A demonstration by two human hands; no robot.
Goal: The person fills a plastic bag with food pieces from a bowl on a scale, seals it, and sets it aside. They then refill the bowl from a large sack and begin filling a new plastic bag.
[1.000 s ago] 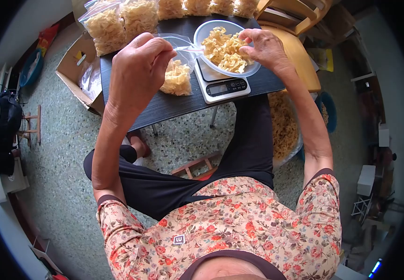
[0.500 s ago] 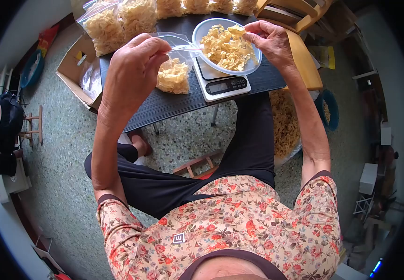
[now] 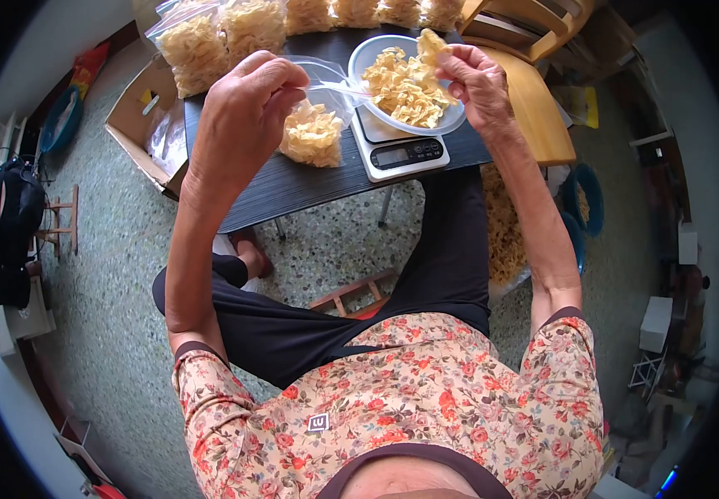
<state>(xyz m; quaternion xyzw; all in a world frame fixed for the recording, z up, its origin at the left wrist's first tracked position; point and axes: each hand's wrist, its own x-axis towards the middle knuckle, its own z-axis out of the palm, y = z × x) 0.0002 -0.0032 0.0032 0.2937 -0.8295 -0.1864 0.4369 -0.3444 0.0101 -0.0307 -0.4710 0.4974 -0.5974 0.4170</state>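
Observation:
My left hand (image 3: 251,108) pinches the edge of a clear zip bag (image 3: 311,135), whose lower part is filled with pale yellow dried pieces and rests on the dark table. My right hand (image 3: 477,87) holds one dried piece (image 3: 431,45) between thumb and fingers, above the far right rim of a white bowl. The bowl (image 3: 359,60) contains a heap of similar pieces (image 3: 405,93) and sits on a white digital scale (image 3: 408,156). The bag's open edge reaches to the bowl's left side.
Filled bags (image 3: 193,51) line the table's (image 3: 293,190) back edge. A cardboard box (image 3: 131,125) stands left of the table, a wooden chair (image 3: 530,100) right of it. Below on the right are a large container of dried pieces (image 3: 505,237) and blue basins (image 3: 594,200).
My right hand has lifted a piece up from the bowl's heap and moved slightly down and outward. My left hand still grips the bag, nearly unmoved.

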